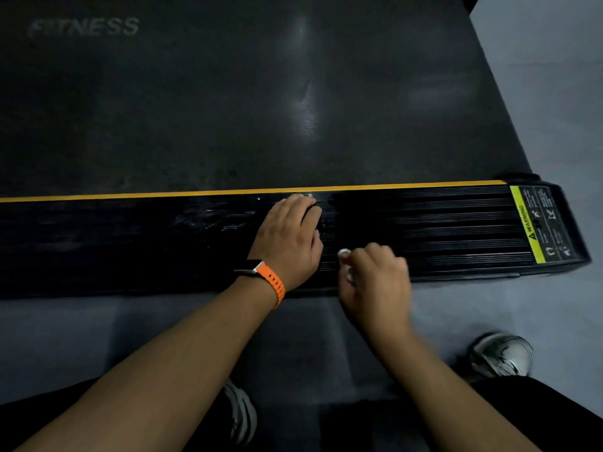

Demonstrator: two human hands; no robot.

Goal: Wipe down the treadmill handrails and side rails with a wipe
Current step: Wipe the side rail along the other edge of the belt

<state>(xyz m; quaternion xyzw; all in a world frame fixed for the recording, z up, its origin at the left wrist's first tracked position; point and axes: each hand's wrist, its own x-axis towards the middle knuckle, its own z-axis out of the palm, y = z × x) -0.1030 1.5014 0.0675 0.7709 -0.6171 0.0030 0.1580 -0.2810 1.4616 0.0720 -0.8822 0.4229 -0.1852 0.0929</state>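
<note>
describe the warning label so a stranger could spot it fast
Start at the treadmill belt, then drop to the black ribbed side rail along its near edge. Follow it to its right end: the warning label is the only sticker, with a yellow WARNING strip.

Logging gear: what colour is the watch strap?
The watch strap is orange; head view.

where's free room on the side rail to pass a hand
Free: rail from right hand to warning label, and past the left hand on its outer side. Crowded mid-rail, where both hands sit close, the right gripping the wipe.
</note>
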